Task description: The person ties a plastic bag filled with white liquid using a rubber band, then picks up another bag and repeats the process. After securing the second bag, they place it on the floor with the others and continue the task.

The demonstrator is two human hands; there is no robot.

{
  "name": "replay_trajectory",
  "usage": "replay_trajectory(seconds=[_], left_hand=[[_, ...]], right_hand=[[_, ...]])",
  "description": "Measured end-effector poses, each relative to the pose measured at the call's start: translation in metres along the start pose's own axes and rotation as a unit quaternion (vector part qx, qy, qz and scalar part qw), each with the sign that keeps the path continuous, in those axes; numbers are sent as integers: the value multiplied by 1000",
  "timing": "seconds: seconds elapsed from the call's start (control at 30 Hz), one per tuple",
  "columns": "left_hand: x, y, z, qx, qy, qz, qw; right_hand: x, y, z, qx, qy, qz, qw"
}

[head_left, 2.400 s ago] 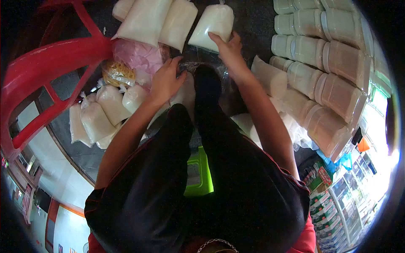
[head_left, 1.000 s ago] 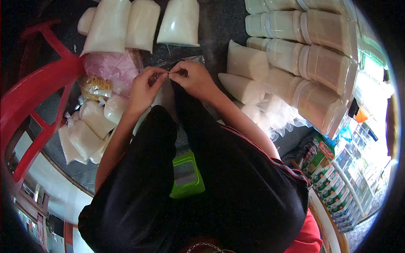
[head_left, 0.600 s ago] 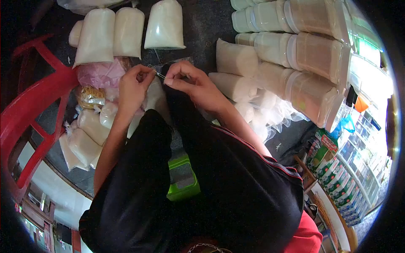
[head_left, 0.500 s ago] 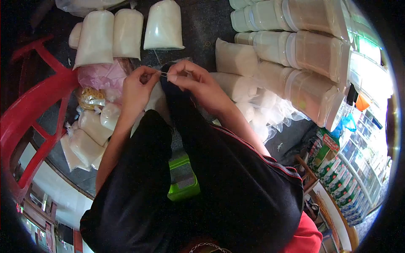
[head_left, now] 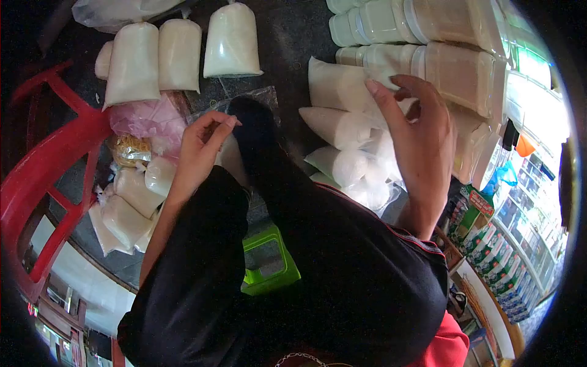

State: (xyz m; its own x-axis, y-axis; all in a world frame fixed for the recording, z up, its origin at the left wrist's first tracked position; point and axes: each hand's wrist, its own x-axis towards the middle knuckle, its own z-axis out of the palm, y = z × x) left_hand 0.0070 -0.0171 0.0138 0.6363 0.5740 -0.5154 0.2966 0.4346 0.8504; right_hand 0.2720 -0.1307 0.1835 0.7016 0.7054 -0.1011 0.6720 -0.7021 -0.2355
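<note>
My left hand point(head_left: 205, 144) is closed in a pinch above my dark-clad leg, thumb against fingertips; what they hold, if anything, is too small to make out. My right hand point(head_left: 425, 128) is raised at the right, thumb and fingers apart, with nothing visible between them. Behind it lie filled clear bags point(head_left: 339, 85) of pale powder or grains. Near my left hand are a pink plastic bag point(head_left: 147, 119) and a bag of yellowish rubber bands point(head_left: 131, 148). A clear plastic sheet or bag point(head_left: 267, 101) lies flat by my foot.
Tall filled bags point(head_left: 231, 43) stand at the back. Stacked tubs point(head_left: 458, 73) rise at the right. Small tied bags point(head_left: 125, 217) lie left, beside a red chair point(head_left: 46, 156). A green plastic frame point(head_left: 269, 284) sits between my legs. Stacked packs point(head_left: 489, 260) stand at the far right.
A thin pale strand was stretched between both hands. My right hand has let go, moved right and opened; my left hand stays pinched in nearly the same place.
</note>
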Motion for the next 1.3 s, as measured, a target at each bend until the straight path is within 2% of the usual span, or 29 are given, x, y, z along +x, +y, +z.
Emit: replay_trajectory(seconds=[0.17,0.27,0.33,0.47,0.6,0.67,0.7,0.77,0.8,0.87,0.9,0.97,1.0,1.07,1.2,1.27,1.3], left_hand=[[-6,-10,-10,61,-2,-31,998],[-10,-8,-8,61,7,-26,998],[-9,-11,-8,63,11,-28,998],[-8,-9,-11,64,13,-46,997],[-3,-26,-17,89,9,-61,994],[0,-29,-11,55,18,-22,998],[1,-29,-11,56,23,-20,998],[2,-22,-7,-86,4,-84,993],[1,-17,-3,-86,6,-83,993],[0,-3,5,-274,-52,-178,944],[2,0,9,-274,-49,-176,944],[4,2,14,-332,-155,-180,913],[7,2,13,-334,-151,-177,913],[11,-1,11,-384,-193,-195,882],[4,2,9,-424,-207,-203,858],[6,0,7,-444,-151,-234,852],[9,-6,5,-444,-152,-233,852]], right_hand=[[1,21,46,-111,-12,-29,993],[7,30,63,-32,-45,-28,998],[10,35,63,45,-25,-84,995],[9,39,66,153,-52,-120,980],[5,25,53,216,-86,-99,968],[9,12,43,207,-119,-168,957],[12,6,41,209,-119,-173,955],[15,-7,38,162,-112,-291,936],[18,-16,37,163,-112,-294,935],[23,-32,33,144,-116,-370,910],[23,-36,31,146,-116,-373,909],[18,-43,26,127,-170,-367,906],[14,-46,23,127,-170,-372,904],[6,-51,19,139,-183,-394,890],[-6,-66,21,145,-191,-392,888],[-9,-77,33,138,-198,-404,882],[-8,-81,40,137,-198,-404,882]])
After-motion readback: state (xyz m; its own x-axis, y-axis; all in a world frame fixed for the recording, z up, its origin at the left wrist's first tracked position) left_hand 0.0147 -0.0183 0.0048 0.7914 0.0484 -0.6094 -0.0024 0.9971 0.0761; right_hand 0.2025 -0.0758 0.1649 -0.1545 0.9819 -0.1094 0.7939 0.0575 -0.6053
